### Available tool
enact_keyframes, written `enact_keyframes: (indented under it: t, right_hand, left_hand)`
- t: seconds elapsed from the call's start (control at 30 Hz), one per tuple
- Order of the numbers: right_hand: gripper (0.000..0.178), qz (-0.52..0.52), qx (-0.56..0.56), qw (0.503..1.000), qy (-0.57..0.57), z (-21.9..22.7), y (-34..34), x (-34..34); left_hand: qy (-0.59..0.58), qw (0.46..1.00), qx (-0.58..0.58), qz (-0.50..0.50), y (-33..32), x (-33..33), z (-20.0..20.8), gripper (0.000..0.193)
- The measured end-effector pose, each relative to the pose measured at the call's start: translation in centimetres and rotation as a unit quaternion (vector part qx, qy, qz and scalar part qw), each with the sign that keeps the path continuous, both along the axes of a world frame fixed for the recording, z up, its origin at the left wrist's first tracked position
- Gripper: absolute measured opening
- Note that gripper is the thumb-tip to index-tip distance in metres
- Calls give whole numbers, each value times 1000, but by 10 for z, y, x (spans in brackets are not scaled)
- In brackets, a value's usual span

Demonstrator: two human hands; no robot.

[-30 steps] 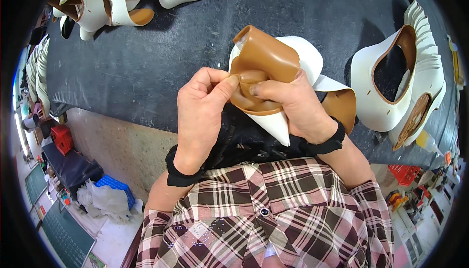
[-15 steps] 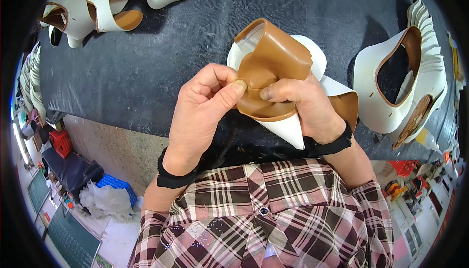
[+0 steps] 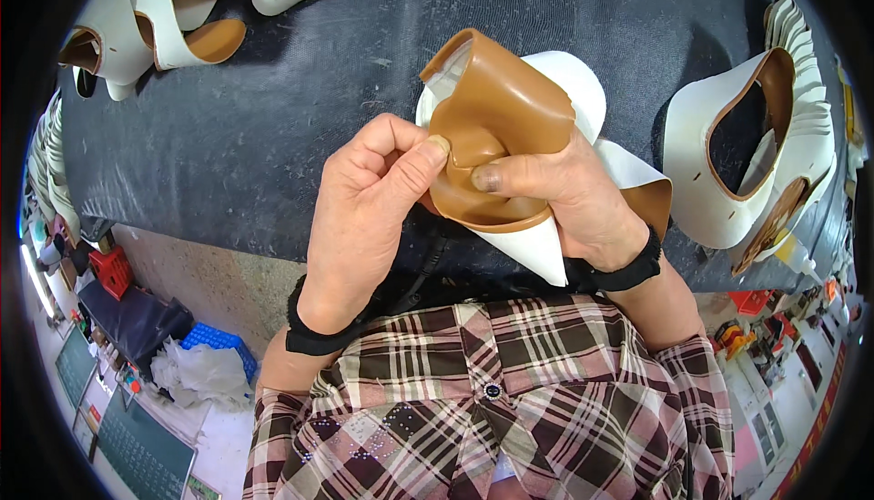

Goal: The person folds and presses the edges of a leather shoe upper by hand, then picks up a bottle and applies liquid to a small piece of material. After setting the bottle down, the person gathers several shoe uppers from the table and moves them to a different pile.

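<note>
Between my hands is a shoe upper (image 3: 519,90) of white leather with a smooth brown lining turned outward. My left hand (image 3: 369,199) pinches a fold of the brown lining between thumb and forefinger. My right hand (image 3: 583,195) wraps around the other side, its thumb pressed into the lining and its fingers hidden behind the piece. A white pointed flap hangs below the lining, and another white flap with brown backing juts out beside my right wrist. Both wrists wear black bands.
On the right of the dark worktable (image 3: 228,163) stand a white shoe upper (image 3: 692,154), a stack of white pieces (image 3: 801,72) and a bottle with a yellowish body (image 3: 794,252). More white uppers (image 3: 123,31) lie at the far left. A red crate (image 3: 111,272) and a blue basket (image 3: 221,343) sit below the table.
My left thumb and forefinger have shifted slightly left with the pinched lining, and a fold beside them bulges more. The right hand keeps its hold. The whole view has shifted a little.
</note>
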State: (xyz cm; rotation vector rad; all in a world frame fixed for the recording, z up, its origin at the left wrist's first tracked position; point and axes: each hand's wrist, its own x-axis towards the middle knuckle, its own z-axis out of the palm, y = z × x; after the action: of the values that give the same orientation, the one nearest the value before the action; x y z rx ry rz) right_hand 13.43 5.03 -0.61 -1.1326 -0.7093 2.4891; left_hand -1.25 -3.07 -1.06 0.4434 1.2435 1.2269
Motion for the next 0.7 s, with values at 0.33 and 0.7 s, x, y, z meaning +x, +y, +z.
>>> enact_keyframes:
  t: [0.33,0.7]
  right_hand:
    - [35,20,-83,995,43,3,10,12]
    - [30,-24,-14,999,37,-3,7,9]
  left_hand:
    - [-30,999,14,-8,3,14,5,10]
    - [34,999,-8,-35,5,12,11,7]
